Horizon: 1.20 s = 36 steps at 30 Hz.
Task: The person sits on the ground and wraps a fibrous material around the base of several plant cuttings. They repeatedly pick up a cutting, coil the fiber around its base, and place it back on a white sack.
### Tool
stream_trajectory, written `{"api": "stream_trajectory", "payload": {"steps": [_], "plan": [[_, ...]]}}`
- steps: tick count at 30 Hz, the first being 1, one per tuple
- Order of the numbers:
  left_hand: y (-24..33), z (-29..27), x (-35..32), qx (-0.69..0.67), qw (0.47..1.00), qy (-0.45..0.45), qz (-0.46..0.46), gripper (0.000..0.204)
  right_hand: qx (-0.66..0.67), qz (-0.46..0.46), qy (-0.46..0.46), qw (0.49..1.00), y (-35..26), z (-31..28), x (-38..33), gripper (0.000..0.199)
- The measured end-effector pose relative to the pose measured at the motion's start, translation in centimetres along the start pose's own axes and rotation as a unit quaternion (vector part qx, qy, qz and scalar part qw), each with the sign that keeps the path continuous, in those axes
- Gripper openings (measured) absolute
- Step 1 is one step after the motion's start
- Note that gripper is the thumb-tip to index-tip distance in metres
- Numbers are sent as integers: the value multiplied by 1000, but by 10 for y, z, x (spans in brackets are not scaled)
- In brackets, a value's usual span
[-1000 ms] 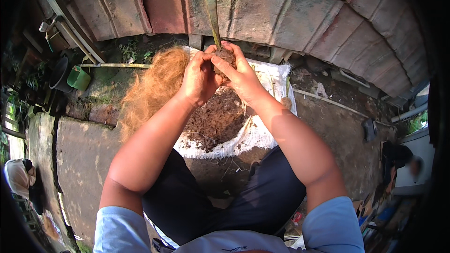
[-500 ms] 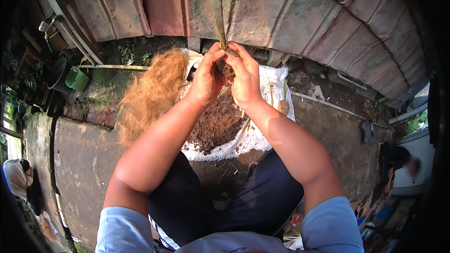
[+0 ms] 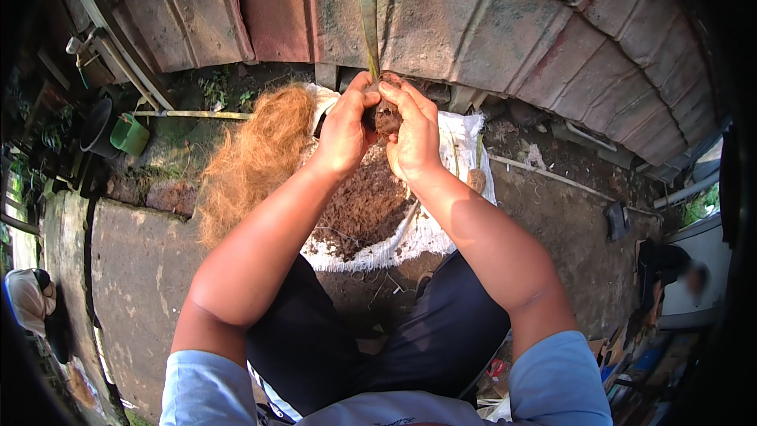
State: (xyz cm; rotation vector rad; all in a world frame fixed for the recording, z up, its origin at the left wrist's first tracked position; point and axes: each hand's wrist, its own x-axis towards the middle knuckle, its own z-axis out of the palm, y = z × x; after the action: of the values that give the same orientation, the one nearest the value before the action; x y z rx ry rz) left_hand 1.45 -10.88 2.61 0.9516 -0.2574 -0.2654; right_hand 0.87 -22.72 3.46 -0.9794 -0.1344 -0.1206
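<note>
Between my two hands is a clump of brown soil [image 3: 387, 116], cupped around the base of a plant with one long green leaf [image 3: 368, 16] pointing away from me. My left hand [image 3: 347, 125] is closed on the left side of the clump, its thumb near the leaf's base. Wrapped round the right side is my right hand [image 3: 415, 128], with its thumb on top of the soil. Below them a heap of loose brown soil [image 3: 363, 209] lies on a white woven sack [image 3: 347, 259]. The plant's roots are hidden in the clump.
Left of the heap lies a pile of tan coconut fibre [image 3: 260, 154]. Another wrapped clump [image 3: 476, 181] rests on the sack's right side. A green bucket [image 3: 129, 134] stands far left. Roof tiles [image 3: 441, 16] span the far side. Another person [image 3: 666, 264] is at the right edge.
My thumbs and fingers have shifted on the clump, and more of its soil shows between my hands. The leaf has moved slightly right.
</note>
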Motion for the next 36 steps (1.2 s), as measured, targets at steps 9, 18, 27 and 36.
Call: {"api": "stream_trajectory", "payload": {"steps": [9, 18, 27, 36], "plan": [[7, -3, 1, -22, 1000, 11, -7, 64, -23, 74, -46, 996, -5, -5, -3, 35], [4, -1, 8, -80, 993, 77, -30, 64, -54, 189, -113, 974, -13, -16, 0, 59], [14, 17, 3, -58, 996, 43, -58, 75, -58, 150, -130, 978, -6, -26, 4, 51], [6, 12, 9, -30, 999, 33, 6, 66, 161, 194, -55, 966, -5, -7, -6, 23]]}}
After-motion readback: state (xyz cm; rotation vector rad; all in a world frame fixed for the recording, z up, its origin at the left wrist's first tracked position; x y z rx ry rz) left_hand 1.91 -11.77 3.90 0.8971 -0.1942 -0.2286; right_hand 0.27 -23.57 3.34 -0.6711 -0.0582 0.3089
